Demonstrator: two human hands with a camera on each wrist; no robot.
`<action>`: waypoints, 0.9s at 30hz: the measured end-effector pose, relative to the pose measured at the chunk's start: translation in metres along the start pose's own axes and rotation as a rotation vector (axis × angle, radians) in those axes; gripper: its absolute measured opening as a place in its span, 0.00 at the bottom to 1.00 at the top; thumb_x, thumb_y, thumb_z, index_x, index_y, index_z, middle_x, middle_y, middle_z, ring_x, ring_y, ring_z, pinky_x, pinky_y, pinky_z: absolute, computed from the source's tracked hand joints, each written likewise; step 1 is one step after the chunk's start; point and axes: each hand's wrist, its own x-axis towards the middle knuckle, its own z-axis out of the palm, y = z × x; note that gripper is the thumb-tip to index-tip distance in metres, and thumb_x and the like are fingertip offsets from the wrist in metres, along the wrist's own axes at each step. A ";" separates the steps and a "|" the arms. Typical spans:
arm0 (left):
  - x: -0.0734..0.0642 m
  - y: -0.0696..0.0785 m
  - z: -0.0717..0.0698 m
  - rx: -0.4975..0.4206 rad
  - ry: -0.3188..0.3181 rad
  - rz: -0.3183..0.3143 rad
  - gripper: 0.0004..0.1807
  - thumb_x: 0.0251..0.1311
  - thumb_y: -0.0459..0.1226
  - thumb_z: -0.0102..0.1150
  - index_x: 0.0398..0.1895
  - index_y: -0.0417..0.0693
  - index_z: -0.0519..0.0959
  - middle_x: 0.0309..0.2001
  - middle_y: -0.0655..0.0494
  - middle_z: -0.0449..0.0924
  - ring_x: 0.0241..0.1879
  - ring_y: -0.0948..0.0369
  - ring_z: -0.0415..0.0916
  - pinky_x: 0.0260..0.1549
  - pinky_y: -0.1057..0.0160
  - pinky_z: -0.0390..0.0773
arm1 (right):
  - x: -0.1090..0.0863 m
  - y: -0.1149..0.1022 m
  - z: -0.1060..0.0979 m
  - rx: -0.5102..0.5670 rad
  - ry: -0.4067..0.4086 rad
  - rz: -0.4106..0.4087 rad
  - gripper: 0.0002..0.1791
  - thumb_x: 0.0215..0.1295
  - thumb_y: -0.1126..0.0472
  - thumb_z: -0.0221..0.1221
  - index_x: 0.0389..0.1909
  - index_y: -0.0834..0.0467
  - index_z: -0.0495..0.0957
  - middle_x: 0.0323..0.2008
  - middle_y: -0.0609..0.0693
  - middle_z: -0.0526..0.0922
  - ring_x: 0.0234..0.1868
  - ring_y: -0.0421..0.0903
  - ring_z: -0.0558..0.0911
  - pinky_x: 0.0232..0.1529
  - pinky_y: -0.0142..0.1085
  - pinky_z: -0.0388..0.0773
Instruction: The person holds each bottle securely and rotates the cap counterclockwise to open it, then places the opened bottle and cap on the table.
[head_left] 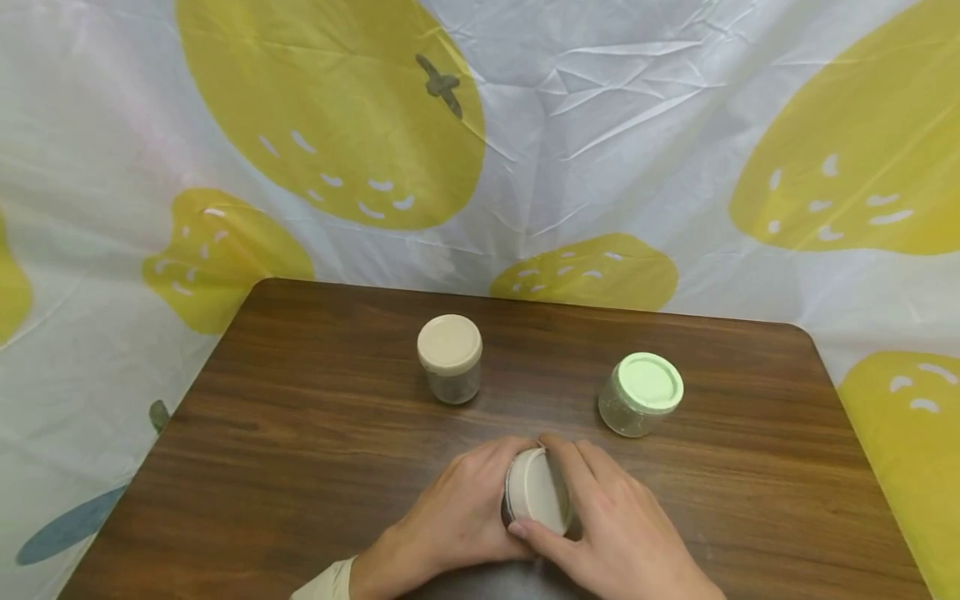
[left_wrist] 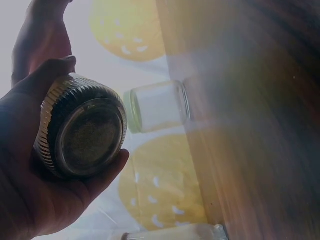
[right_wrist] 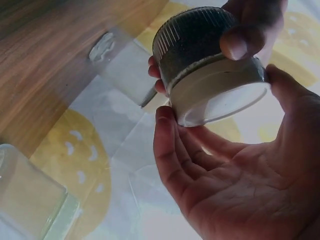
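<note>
Over the front of the table, my left hand (head_left: 472,508) grips a small ribbed glass jar (left_wrist: 90,132) round its side. The jar is tilted, with dark contents; its round base shows in the left wrist view. My right hand (head_left: 618,517) holds the jar's off-white lid (head_left: 540,492) by the rim, thumb on one side and fingers on the other. In the right wrist view the lid (right_wrist: 220,92) sits on the jar, and the right palm stands apart from the lid's top.
Behind the hands, a jar with a cream lid (head_left: 450,358) stands upright on the brown wooden table (head_left: 322,417). Farther right stands a clear jar with a light green lid (head_left: 641,396). A white cloth with yellow fruit prints (head_left: 525,167) hangs behind the table.
</note>
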 end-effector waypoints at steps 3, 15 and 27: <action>0.000 -0.001 0.000 -0.007 0.002 -0.005 0.48 0.36 0.51 0.84 0.65 0.50 0.75 0.52 0.61 0.84 0.49 0.67 0.82 0.51 0.67 0.84 | -0.001 0.002 -0.002 0.041 -0.017 -0.016 0.44 0.60 0.28 0.68 0.72 0.46 0.71 0.56 0.37 0.79 0.51 0.33 0.80 0.47 0.39 0.84; 0.002 -0.001 -0.002 -0.030 -0.052 -0.043 0.47 0.39 0.52 0.82 0.65 0.49 0.73 0.52 0.61 0.84 0.49 0.66 0.82 0.50 0.66 0.84 | -0.003 0.009 -0.002 0.081 -0.002 -0.162 0.46 0.63 0.38 0.71 0.79 0.47 0.65 0.68 0.42 0.75 0.64 0.41 0.79 0.58 0.45 0.83; 0.001 -0.002 -0.002 -0.041 -0.050 -0.060 0.48 0.42 0.58 0.83 0.66 0.50 0.74 0.52 0.60 0.84 0.49 0.66 0.82 0.49 0.65 0.85 | -0.004 0.005 -0.001 0.083 -0.013 -0.107 0.58 0.59 0.34 0.72 0.84 0.46 0.54 0.76 0.42 0.68 0.72 0.42 0.74 0.64 0.47 0.79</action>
